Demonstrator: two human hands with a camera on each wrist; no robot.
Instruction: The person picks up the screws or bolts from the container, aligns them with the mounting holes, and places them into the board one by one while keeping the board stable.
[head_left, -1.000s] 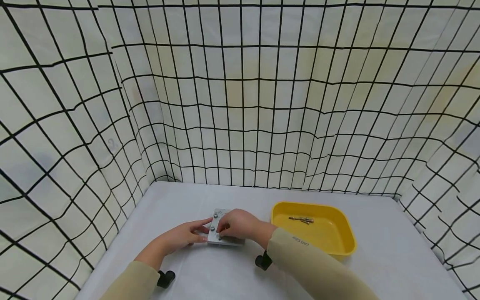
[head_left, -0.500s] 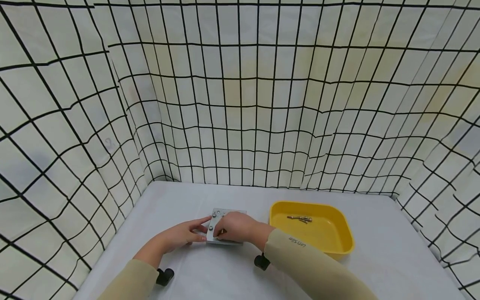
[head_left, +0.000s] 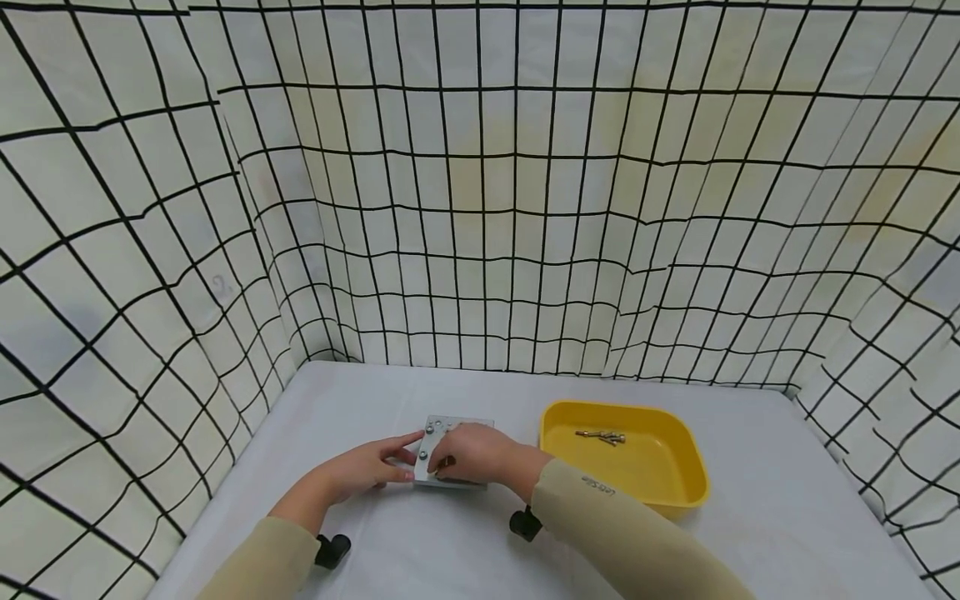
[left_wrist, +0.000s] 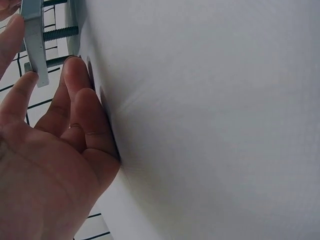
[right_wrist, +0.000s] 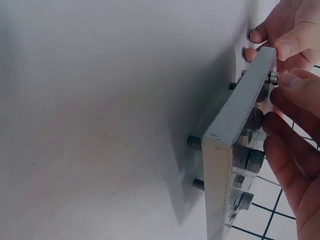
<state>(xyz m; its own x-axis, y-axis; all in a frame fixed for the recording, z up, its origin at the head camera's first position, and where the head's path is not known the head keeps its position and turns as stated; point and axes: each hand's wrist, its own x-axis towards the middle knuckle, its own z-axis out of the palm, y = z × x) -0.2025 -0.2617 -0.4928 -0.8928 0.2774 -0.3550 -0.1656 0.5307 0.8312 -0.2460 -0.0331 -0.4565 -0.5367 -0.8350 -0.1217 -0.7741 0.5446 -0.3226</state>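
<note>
A grey metal plate (right_wrist: 235,115) sits slightly raised above the white table, with bolts through it. Threaded ends (right_wrist: 194,143) poke out of its underside, also visible as a bolt shank (left_wrist: 61,33) in the left wrist view. My left hand (head_left: 360,468) holds the plate's left end with thumb and index finger, its other fingers resting on the table. Over the plate, my right hand (head_left: 476,452) pinches the head of a small bolt (right_wrist: 273,78) near the front left corner. Other bolt heads (right_wrist: 255,161) stand nearer the right wrist camera. The right hand covers much of the plate in the head view.
To the right stands a yellow tray (head_left: 660,471) with several small bolts (head_left: 602,437) inside. White walls with a black grid (head_left: 516,212) enclose the back and sides of the white table (head_left: 420,558).
My right fingertips have come lower over the front left corner, hiding the bolt seen there earlier. The left hand stays at the plate's end. The head view has shifted slightly.
</note>
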